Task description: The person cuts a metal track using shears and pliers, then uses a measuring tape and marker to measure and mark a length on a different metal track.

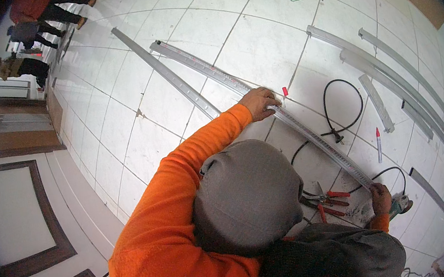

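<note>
A long silver metal channel [204, 69] lies slantwise across the tiled floor, with a thin strip bearing scale marks [324, 146] along it. My left hand [259, 104] is closed over the channel at its middle, fingers bent around its edge. Down at the near right end, my right hand [381, 198] is closed on the end of the channel and strip; part of its grip is hidden. A second silver metal strip [165, 71] rests on the floor to the left, partly behind my left forearm. Close to my left hand lies a small red cap [285, 91].
Red-handled hand tools [327, 201] lie beside my knee [247, 196]. A teal power tool [402, 204] sits by my right hand. Right of the channel are a black cable with plug [337, 136], a white-and-red marker [379, 145] and several metal profiles [378, 68]. People [29, 32] stand far left.
</note>
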The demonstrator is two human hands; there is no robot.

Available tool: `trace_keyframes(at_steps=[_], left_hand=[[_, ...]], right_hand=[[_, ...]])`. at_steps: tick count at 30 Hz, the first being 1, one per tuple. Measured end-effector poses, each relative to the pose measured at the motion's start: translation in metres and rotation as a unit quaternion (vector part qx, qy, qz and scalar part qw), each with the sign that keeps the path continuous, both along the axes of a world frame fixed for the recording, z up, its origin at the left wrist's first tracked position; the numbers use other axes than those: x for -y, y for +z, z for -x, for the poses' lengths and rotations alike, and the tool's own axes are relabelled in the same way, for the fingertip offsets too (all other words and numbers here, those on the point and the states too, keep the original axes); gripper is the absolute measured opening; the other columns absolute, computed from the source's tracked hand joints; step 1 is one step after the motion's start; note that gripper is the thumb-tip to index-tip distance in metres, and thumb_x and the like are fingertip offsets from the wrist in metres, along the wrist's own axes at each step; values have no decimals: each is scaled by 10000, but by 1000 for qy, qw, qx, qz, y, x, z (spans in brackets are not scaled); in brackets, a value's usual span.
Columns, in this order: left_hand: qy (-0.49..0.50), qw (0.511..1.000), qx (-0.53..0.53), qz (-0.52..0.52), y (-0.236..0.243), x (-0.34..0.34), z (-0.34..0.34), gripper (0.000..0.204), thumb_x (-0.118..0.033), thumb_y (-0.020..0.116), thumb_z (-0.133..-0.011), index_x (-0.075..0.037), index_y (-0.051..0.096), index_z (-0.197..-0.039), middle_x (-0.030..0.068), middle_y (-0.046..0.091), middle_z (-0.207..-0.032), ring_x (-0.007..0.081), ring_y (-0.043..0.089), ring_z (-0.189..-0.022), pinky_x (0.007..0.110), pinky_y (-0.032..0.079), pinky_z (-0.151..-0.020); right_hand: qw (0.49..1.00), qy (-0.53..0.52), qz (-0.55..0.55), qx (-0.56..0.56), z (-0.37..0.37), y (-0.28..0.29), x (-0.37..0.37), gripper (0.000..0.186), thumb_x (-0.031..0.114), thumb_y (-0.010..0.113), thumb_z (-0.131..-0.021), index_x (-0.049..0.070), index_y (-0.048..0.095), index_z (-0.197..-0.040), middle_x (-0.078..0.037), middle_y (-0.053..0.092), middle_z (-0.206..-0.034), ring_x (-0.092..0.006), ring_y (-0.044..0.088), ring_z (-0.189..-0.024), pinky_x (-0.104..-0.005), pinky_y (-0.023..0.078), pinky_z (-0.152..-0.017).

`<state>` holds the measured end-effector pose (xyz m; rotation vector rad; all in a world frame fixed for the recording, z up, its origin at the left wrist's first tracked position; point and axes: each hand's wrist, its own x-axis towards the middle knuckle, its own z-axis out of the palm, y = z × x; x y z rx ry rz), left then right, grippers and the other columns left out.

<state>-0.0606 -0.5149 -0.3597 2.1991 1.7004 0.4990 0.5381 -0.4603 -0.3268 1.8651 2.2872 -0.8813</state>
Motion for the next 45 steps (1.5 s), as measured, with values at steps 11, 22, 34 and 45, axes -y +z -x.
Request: trace_keyframes(at_steps=[11, 22, 34, 45], left_hand=[[-21, 995, -85, 41, 8, -3, -12, 643, -254, 781, -753, -177, 541, -1344, 119, 597, -1260, 310, 538, -1206, 452, 388, -1063], [-25, 982, -178, 63, 14, -11, -13, 463, -181, 743, -738, -109, 572, -1162, 126, 591, -1170, 324, 561, -1126, 455, 435, -986], [-25, 994, -102, 19, -8, -17, -12, 407, 39, 610, -736, -104, 666, -1113, 164, 677, -1106, 335, 623, -1067, 462, 453, -989], [-35, 994, -91, 44, 24, -25, 11, 507, -87, 762, -715, -127, 637, -1205, 135, 642, -1229, 346, 592, -1148, 449, 441, -1033]], right_hand=[[998, 10, -64, 8, 1, 0, -13, 259, 240, 620, -908, 39, 695, -1053, -160, 661, -977, -325, 645, -932, -399, 493, -834], [989, 15, -144, 9, 14, 11, -6, 255, 254, 597, -926, 65, 685, -1072, -159, 637, -1067, -361, 583, -1032, -446, 465, -887], [977, 7, -202, 62, -1, -7, 17, 246, 219, 625, -923, 29, 681, -1069, -178, 645, -1048, -369, 595, -1014, -447, 464, -902], [996, -60, -63, -7, 9, 5, -15, 368, 337, 610, -907, 26, 685, -1089, -182, 650, -1113, -371, 596, -1081, -423, 456, -945]])
